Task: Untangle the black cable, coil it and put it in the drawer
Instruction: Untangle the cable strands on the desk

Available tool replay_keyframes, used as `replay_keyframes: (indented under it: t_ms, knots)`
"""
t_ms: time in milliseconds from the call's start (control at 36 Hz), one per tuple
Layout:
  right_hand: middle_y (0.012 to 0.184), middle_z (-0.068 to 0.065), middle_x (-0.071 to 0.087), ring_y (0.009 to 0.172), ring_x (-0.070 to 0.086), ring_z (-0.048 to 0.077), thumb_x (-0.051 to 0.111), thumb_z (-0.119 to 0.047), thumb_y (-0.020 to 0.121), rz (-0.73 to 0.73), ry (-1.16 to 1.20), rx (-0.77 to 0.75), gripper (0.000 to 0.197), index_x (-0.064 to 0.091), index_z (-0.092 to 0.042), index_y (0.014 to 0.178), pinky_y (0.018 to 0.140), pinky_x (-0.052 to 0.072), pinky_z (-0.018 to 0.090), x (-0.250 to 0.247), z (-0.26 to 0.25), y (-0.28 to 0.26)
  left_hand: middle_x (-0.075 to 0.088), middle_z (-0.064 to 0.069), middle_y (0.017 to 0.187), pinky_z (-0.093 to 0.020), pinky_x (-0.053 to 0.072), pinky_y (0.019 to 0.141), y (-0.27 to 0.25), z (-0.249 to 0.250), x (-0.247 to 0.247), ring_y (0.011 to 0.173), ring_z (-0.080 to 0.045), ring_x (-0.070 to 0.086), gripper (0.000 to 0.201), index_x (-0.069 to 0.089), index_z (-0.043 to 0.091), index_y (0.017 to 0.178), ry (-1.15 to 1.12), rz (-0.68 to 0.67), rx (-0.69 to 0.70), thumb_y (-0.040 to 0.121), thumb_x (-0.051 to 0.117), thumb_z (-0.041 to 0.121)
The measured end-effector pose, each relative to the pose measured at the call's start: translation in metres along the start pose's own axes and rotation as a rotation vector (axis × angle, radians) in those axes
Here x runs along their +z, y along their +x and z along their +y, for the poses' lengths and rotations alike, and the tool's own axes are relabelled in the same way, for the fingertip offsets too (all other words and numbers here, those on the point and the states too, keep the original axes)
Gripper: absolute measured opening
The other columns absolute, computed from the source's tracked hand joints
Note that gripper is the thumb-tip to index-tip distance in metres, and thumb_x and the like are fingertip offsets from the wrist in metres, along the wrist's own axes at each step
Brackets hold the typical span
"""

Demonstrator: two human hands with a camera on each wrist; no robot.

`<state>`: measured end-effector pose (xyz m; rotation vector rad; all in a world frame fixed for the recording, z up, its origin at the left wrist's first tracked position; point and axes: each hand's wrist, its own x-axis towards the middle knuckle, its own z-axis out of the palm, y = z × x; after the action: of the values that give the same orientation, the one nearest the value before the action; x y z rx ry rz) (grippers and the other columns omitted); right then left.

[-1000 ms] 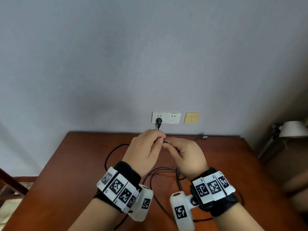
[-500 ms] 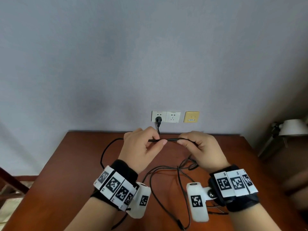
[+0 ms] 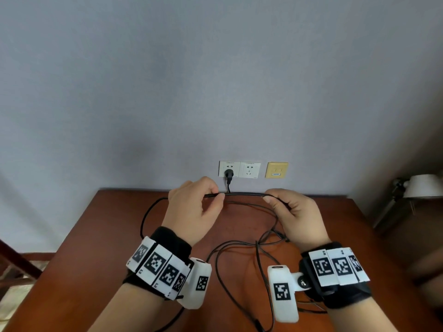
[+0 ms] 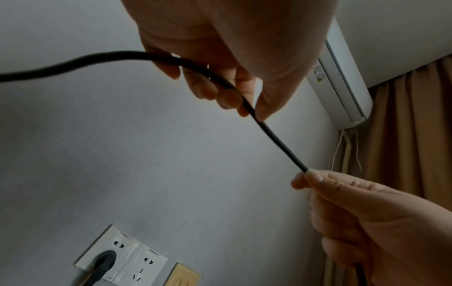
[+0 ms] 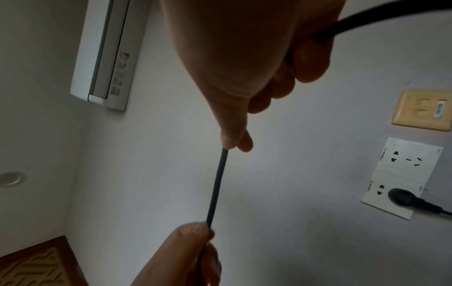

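Observation:
A thin black cable (image 3: 244, 194) is stretched level between both hands above the far part of the brown table (image 3: 100, 236). My left hand (image 3: 191, 212) pinches it between thumb and fingers (image 4: 263, 108). My right hand (image 3: 297, 216) pinches it a short way to the right, with the thumb (image 5: 229, 139) on top. The left wrist view shows the cable (image 4: 278, 141) running down to the right hand (image 4: 367, 222). More of the cable lies in loose loops (image 3: 239, 259) on the table under my wrists. No drawer is in view.
A black plug (image 3: 229, 174) sits in the left white wall socket (image 3: 249, 169), beside a yellow wall plate (image 3: 276, 170). A white lamp (image 3: 422, 190) stands off the table's right edge. An air conditioner (image 4: 342, 81) hangs high on the wall by brown curtains.
My hands have moved apart, the right one sliding rightward along the cable. The taut stretch between them has grown from almost nothing to a hand's width.

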<state>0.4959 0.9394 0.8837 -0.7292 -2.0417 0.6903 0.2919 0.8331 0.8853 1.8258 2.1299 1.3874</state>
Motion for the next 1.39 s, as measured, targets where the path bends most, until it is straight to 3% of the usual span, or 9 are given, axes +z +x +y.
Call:
replay_keyframes:
  t_ms: [83, 250, 417, 556, 667, 917, 1194, 1306, 1389]
  knots:
    - [0.086, 0.001, 0.07, 0.081, 0.066, 0.014, 0.062, -0.02, 0.09, 0.014, 0.007, -0.025, 0.006, 0.068, -0.019, 0.091, 0.075, 0.051, 0.032, 0.008, -0.006, 0.0, 0.059, 0.013, 0.073, -0.045, 0.05, 0.075, 0.002, 0.01, 0.003, 0.068, -0.004, 0.052, 0.007, 0.047, 0.039, 0.085, 0.017, -0.024, 0.029, 0.086, 0.043, 0.045]
    - [0.089, -0.013, 0.072, 0.084, 0.065, 0.001, 0.057, -0.024, 0.092, -0.084, -0.013, -0.113, 0.015, 0.072, -0.023, 0.094, 0.074, 0.051, 0.026, 0.022, -0.024, 0.001, 0.051, 0.014, 0.073, -0.038, 0.046, 0.067, 0.0, 0.041, 0.019, 0.065, -0.011, 0.049, 0.016, 0.052, 0.023, 0.09, -0.001, -0.106, 0.131, 0.082, 0.045, 0.035]
    - [0.084, -0.011, 0.072, 0.08, 0.067, 0.005, 0.067, -0.021, 0.089, -0.12, 0.051, -0.007, 0.003, 0.067, -0.02, 0.092, 0.073, 0.053, 0.034, 0.01, -0.025, 0.004, 0.047, 0.016, 0.073, -0.036, 0.042, 0.075, -0.007, 0.044, 0.019, 0.073, -0.006, 0.051, 0.026, 0.048, 0.027, 0.102, -0.058, -0.14, 0.163, 0.078, 0.049, 0.035]
    - [0.067, 0.0, 0.066, 0.063, 0.061, 0.019, 0.071, -0.038, 0.081, -0.149, 0.1, 0.015, 0.02, 0.068, -0.019, 0.078, 0.06, 0.049, 0.037, -0.004, -0.022, 0.006, 0.041, 0.018, 0.059, -0.028, 0.032, 0.065, -0.002, 0.039, 0.012, 0.059, 0.002, 0.043, 0.012, 0.056, 0.028, 0.089, -0.109, -0.09, 0.202, 0.083, 0.057, 0.038]
    - [0.075, -0.001, 0.071, 0.07, 0.066, 0.018, 0.067, -0.024, 0.088, -0.199, 0.151, 0.021, 0.011, 0.074, -0.017, 0.083, 0.066, 0.052, 0.034, -0.01, -0.019, 0.005, 0.043, 0.019, 0.057, -0.025, 0.03, 0.062, 0.003, 0.028, 0.008, 0.056, 0.002, 0.044, 0.016, 0.056, 0.027, 0.08, -0.125, -0.037, 0.179, 0.086, 0.057, 0.042]
    - [0.075, -0.004, 0.073, 0.071, 0.067, 0.011, 0.07, -0.02, 0.085, -0.194, 0.104, 0.036, 0.01, 0.075, -0.018, 0.077, 0.068, 0.052, 0.035, -0.011, -0.013, 0.002, 0.041, 0.012, 0.046, -0.006, 0.031, 0.055, 0.0, 0.007, -0.004, 0.05, -0.01, 0.046, 0.029, 0.053, 0.021, 0.068, -0.097, 0.003, 0.134, 0.083, 0.059, 0.046]
    - [0.077, -0.002, 0.072, 0.073, 0.067, 0.015, 0.065, -0.026, 0.087, -0.2, 0.062, 0.025, 0.007, 0.071, -0.024, 0.083, 0.07, 0.051, 0.035, -0.009, -0.005, 0.001, 0.051, 0.01, 0.051, -0.011, 0.033, 0.054, 0.0, -0.006, -0.017, 0.055, -0.01, 0.051, 0.031, 0.054, 0.022, 0.065, -0.034, 0.056, 0.061, 0.082, 0.059, 0.047]
    - [0.068, -0.003, 0.066, 0.064, 0.062, 0.013, 0.062, -0.033, 0.09, -0.18, 0.057, -0.04, 0.022, 0.07, -0.019, 0.076, 0.062, 0.049, 0.033, 0.003, -0.008, -0.002, 0.061, 0.012, 0.069, -0.026, 0.044, 0.066, 0.001, -0.006, -0.012, 0.072, -0.006, 0.058, 0.006, 0.059, 0.023, 0.085, -0.017, 0.053, -0.022, 0.09, 0.06, 0.023]
    - [0.062, -0.003, 0.061, 0.059, 0.057, 0.014, 0.057, -0.037, 0.09, -0.142, 0.058, -0.063, 0.03, 0.068, -0.016, 0.072, 0.059, 0.047, 0.035, 0.013, -0.014, -0.004, 0.064, 0.011, 0.082, -0.03, 0.047, 0.072, -0.001, 0.002, -0.006, 0.078, -0.007, 0.058, 0.01, 0.06, 0.023, 0.096, -0.032, -0.012, -0.024, 0.094, 0.052, 0.018]
